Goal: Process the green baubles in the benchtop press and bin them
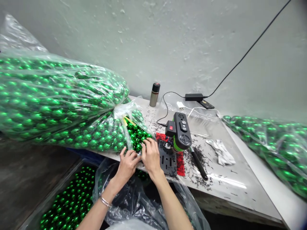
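Note:
My left hand [127, 162] and my right hand [150, 155] meet at the table's front edge, at the mouth of a big clear plastic bag [59, 102] stuffed with shiny green balls. The fingers of both hands are curled, pinching at the green balls [137, 138] that spill from the bag's opening; what exactly each grips is too small to make out. A thin bracelet [104, 201] circles my left wrist. Just right of my right hand stands a small black and green bench machine [179, 132] on a black perforated plate [168, 159].
A second bag of green balls [275, 147] lies at the right. A bin of green balls [69, 201] sits below left, and loose plastic [134, 198] hangs under my arms. On the table [240, 188]: a metal bottle [154, 94], power adapter [194, 96], white glove [222, 152], black rod [199, 164], dark shavings.

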`<state>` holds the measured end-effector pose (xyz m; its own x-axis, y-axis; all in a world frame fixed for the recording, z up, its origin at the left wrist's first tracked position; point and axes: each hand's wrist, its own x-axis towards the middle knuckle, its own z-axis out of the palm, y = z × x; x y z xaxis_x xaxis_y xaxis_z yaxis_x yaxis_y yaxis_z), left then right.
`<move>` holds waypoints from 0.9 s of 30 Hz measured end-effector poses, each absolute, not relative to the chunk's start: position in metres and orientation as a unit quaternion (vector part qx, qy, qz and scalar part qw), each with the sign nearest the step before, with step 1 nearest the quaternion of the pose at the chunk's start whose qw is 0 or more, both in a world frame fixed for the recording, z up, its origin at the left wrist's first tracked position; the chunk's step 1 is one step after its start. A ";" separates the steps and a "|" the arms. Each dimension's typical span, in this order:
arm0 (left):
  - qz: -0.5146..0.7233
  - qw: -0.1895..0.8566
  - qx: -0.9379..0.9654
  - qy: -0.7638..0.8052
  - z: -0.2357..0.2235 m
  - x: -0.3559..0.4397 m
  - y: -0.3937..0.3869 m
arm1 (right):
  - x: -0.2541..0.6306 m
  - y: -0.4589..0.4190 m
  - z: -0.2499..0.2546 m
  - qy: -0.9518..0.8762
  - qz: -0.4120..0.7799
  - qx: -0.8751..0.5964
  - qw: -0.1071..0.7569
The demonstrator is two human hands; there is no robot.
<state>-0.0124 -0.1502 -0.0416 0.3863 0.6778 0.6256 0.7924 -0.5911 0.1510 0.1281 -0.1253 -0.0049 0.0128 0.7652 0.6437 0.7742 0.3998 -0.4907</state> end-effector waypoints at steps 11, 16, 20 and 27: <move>-0.381 0.010 -0.774 -0.507 -0.040 -0.008 -0.166 | 0.116 -0.099 -0.041 -0.672 0.031 -0.634 0.381; -0.389 0.001 -0.766 -0.511 -0.033 -0.001 -0.167 | 0.125 -0.120 -0.027 -0.668 -0.069 -0.514 0.534; -0.394 0.044 -0.767 -0.505 -0.026 0.006 -0.160 | 0.146 -0.170 -0.022 -0.671 -0.052 -0.481 0.562; -0.369 0.081 -0.799 -0.467 -0.021 0.014 -0.137 | 0.213 -0.316 -0.063 -0.511 0.060 -0.669 0.536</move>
<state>0.0141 -0.1369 -0.0208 0.2902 0.6872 0.6660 0.8070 -0.5498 0.2156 0.2130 -0.3158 -0.0628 0.4704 0.7478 0.4685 0.6198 0.0980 -0.7786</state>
